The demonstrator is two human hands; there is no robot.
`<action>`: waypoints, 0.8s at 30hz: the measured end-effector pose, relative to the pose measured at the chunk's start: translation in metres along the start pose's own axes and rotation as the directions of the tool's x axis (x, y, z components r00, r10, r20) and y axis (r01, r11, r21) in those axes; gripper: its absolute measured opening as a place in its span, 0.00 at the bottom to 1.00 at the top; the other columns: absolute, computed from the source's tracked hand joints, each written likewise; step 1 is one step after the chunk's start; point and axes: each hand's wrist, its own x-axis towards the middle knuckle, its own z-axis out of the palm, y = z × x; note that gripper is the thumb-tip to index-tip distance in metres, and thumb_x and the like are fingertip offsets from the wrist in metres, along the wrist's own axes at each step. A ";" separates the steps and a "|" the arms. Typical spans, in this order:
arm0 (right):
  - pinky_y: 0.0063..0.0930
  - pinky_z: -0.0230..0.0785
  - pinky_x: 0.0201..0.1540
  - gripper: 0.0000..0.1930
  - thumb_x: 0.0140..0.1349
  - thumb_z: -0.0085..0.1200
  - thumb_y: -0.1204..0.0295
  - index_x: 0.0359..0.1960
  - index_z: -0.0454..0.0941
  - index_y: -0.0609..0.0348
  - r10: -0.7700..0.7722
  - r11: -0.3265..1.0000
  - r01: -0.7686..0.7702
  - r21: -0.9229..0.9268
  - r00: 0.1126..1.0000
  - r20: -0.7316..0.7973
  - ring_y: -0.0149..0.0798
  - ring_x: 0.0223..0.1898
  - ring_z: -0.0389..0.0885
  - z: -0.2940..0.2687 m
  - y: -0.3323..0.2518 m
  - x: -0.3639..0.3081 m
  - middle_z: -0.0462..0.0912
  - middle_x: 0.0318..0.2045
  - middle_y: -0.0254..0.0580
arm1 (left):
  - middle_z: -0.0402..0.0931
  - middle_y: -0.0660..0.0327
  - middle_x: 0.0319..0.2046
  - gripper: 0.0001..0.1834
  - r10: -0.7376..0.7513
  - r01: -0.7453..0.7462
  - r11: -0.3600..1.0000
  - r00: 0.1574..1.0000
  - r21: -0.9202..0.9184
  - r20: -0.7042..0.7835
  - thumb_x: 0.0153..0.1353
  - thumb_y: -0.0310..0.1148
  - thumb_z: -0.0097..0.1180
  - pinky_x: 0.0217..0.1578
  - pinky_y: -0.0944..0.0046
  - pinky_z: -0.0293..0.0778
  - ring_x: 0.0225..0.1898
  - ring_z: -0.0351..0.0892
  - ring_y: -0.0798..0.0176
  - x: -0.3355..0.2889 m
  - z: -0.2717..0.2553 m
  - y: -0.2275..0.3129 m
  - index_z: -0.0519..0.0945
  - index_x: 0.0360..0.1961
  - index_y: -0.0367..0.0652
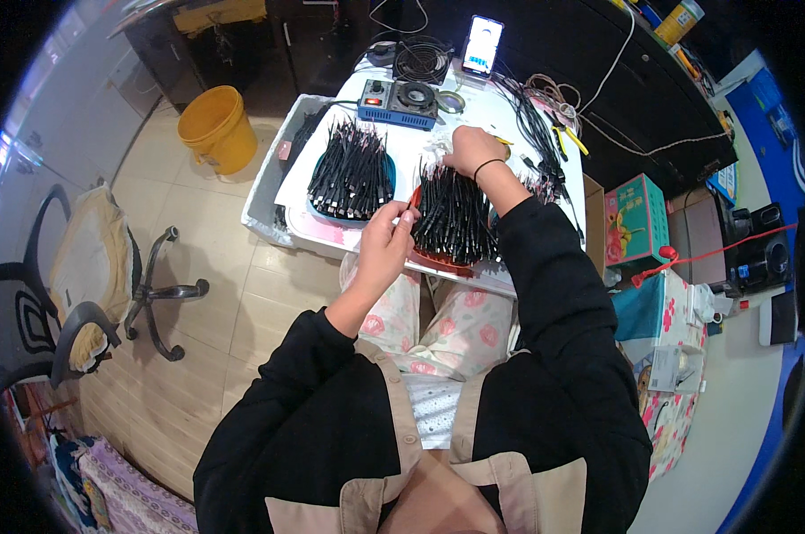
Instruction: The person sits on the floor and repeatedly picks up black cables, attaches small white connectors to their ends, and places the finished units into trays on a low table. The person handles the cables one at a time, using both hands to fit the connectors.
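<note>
A bundle of short black cables [451,218] lies in a red tray [440,262] at the table's near edge. At that tray's left rim, my left hand [387,240] is closed in a pinch; what sits between its fingertips is too small to make out. My right hand [475,153], a thin dark band at its wrist, reaches over the far end of the bundle. Its fingers are bent together beside a small whitish heap [436,142], and whatever they grip is hidden. Left of these, a second bundle of black cables [351,173] with pale connectors fills a blue tray [391,169].
Behind the bundles stand a blue soldering pot [398,104], a tape roll [451,102], a fan [423,60] and a lit phone [482,44]. Loose cables [540,125] and yellow-handled pliers [567,138] lie at right. A yellow bucket [217,131] and office chair [91,276] stand left.
</note>
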 end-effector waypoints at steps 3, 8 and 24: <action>0.41 0.76 0.47 0.17 0.51 0.61 0.64 0.42 0.82 0.57 0.015 1.000 -0.015 -0.002 1.000 0.014 0.50 0.46 0.83 0.000 0.001 -0.002 0.84 0.43 0.50 | 0.72 0.63 0.25 0.09 -0.031 0.029 0.997 0.999 -0.074 -0.015 0.72 0.31 0.43 0.17 0.76 0.59 0.16 0.61 0.78 -0.003 0.002 0.005 0.72 0.41 0.35; 0.41 0.76 0.48 0.19 0.50 0.62 0.61 0.43 0.82 0.58 0.027 0.999 -0.027 0.020 1.000 -0.005 0.51 0.47 0.82 0.001 0.001 -0.002 0.83 0.44 0.50 | 0.72 0.63 0.21 0.09 -0.042 0.049 0.965 0.999 -0.258 0.033 0.72 0.32 0.42 0.16 0.76 0.55 0.14 0.59 0.79 -0.007 -0.003 0.020 0.71 0.42 0.37; 0.30 0.72 0.32 0.08 0.52 0.58 0.70 0.29 0.78 0.62 -0.054 0.697 0.491 0.523 0.764 -0.643 0.38 0.27 0.80 0.003 0.033 -0.003 0.80 0.25 0.42 | 0.76 0.61 0.28 0.07 -0.154 0.131 0.866 0.988 -0.483 -0.009 0.69 0.31 0.49 0.20 0.76 0.58 0.22 0.68 0.74 -0.013 -0.011 0.038 0.75 0.38 0.39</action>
